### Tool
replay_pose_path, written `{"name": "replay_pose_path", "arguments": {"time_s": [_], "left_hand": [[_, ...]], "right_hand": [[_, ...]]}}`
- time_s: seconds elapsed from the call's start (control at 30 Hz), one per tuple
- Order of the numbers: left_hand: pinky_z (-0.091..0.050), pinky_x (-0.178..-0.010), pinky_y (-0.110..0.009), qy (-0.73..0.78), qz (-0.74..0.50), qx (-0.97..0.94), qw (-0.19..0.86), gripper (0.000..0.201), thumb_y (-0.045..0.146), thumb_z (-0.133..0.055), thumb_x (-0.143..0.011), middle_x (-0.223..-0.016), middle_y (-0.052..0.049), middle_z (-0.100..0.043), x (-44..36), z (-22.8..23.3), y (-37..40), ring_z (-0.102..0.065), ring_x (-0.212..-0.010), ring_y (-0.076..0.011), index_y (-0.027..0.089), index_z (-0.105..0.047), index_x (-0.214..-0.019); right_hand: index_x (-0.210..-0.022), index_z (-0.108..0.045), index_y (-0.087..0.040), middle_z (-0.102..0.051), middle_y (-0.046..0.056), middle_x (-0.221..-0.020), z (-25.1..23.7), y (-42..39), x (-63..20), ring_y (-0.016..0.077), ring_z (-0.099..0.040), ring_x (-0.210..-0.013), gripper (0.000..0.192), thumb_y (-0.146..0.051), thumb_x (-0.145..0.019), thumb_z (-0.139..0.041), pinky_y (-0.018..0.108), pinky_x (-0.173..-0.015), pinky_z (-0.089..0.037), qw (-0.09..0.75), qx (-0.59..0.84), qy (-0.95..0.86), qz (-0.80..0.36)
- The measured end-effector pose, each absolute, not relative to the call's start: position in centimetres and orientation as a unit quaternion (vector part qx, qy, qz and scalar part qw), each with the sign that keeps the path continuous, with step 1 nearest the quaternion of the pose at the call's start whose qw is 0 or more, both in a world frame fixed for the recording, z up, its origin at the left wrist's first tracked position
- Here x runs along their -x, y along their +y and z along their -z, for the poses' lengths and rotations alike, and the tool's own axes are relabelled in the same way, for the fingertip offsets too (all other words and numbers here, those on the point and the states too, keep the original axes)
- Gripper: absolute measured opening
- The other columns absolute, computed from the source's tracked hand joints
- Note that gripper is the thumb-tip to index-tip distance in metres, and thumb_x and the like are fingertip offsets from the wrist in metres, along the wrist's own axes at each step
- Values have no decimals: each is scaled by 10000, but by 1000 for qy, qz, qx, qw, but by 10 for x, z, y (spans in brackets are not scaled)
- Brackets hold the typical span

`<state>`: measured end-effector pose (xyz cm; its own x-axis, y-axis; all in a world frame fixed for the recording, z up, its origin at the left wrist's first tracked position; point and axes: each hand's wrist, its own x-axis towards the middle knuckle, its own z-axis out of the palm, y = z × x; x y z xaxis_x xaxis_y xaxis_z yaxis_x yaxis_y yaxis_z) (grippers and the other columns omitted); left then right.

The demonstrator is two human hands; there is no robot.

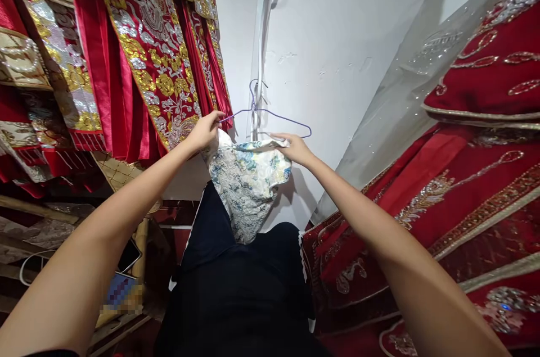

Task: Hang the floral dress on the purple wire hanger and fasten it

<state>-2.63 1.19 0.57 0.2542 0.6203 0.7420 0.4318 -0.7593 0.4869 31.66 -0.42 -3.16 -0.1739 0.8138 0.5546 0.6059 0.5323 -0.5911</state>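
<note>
A thin purple clothes hanger (pixel 282 116) is in front of the white wall, its hook beside a pale vertical strip. My left hand (pixel 206 132) is closed round the hanger's left end, with the white edge of a floral garment right under the fingers. This garment (pixel 251 177), white with blue and yellow flowers, hangs crumpled between both hands. On the other side, my right hand (pixel 296 149) pinches its upper edge, below the hanger's right arm. The hanger's right end sticks out bare above that hand. Whether the left fingers also grip cloth, I cannot tell.
Red costumes (pixel 156 48) with gold and silver embroidery hang at the left. More red beaded clothing (pixel 476 177) and a clear plastic cover (pixel 405 81) fill the right. Low at the left, a phone (pixel 130 257) lies by a bamboo frame (pixel 142 244).
</note>
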Motion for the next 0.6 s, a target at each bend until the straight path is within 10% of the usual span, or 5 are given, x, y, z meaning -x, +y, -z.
{"name": "replay_pose_path", "arguments": {"time_s": [0.13,0.3,0.6], "left_hand": [[-427,-912,-353,350,-483,-797,100,247,29,-619,-703,-895,-84,-641,30,-12,24,-579,-873,-255,174,-712,-880],[-423,-952,-385,371,-487,-790,25,140,102,-629,-775,-970,-103,-562,38,-15,30,-541,-968,-272,186,-686,-872],[-424,-839,-343,421,-554,-717,42,106,273,-691,-840,-728,-58,-591,33,-23,31,-551,-757,-265,188,-645,-882]], "right_hand": [[-1301,-590,-124,-707,141,-1092,16,-3,-338,274,-653,-924,713,-281,-627,-766,383,-838,-514,559,507,-656,-21],[-848,-740,-103,-737,105,-837,-6,3,-367,272,-679,-780,376,-347,-588,-861,404,-765,-551,455,533,-665,-257],[-849,-737,-123,-758,156,-836,-32,-15,-392,280,-724,-729,306,-364,-683,-825,448,-756,-599,338,456,-631,-528]]}}
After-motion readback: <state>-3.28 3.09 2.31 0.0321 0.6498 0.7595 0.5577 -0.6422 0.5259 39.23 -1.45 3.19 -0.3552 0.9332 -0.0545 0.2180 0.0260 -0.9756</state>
